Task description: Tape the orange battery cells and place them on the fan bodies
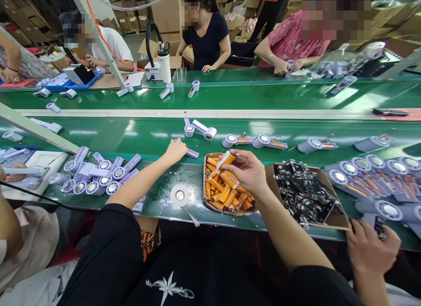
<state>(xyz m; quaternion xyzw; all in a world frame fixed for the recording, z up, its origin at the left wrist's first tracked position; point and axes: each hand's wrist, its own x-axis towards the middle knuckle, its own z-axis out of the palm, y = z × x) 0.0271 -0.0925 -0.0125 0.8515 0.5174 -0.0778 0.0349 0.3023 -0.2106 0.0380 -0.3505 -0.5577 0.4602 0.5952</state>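
Observation:
My left hand (177, 151) reaches onto the green belt, its fingers closed over a lavender handheld fan (192, 153) whose handle sticks out to the right. In my right hand (250, 168), pinched between thumb and fingers, is an orange cylindrical battery (227, 160) with a white strip on it. Right below is a cardboard box (204, 196) heaped with orange batteries (226, 194). To its left a roll of white tape (180, 195) lies on the bench, its loose end hanging over the edge.
A box of black circuit boards (302, 190) stands on the right, near a co-worker's hand (375, 247). Lavender fans (98, 174) cluster at left, more (375, 165) at right, others along the belt (148, 135). Several people sit opposite, beside a white machine (161, 67).

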